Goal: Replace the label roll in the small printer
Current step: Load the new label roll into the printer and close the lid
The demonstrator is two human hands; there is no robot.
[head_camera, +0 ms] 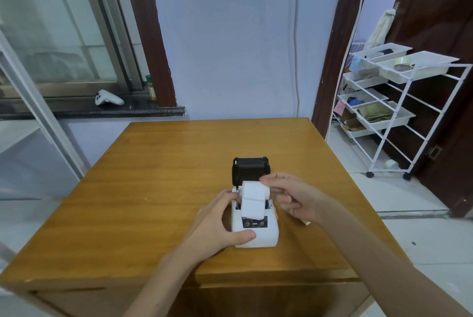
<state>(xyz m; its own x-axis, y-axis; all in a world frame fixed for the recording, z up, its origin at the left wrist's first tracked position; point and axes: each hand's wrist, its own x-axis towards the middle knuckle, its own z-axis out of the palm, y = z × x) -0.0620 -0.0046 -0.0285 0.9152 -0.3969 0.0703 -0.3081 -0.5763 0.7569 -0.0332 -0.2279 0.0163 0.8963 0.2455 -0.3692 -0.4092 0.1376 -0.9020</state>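
Small white printer (256, 232) near table's front edge, black lid (250, 168) raised; white label roll (254, 195) in open bay.

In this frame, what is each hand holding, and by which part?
The left hand grips the white printer by its left side, thumb on the front corner. The right hand pinches the label roll at its upper right end.

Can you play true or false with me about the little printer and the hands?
1. The printer has its lid open. True.
2. The left hand is up in the air, touching nothing. False: it holds the printer's side.
3. A white label roll sits at the printer's open top. True.
4. The printer stands on the floor. False: it stands on the wooden table.
5. The right hand touches the roll. True.
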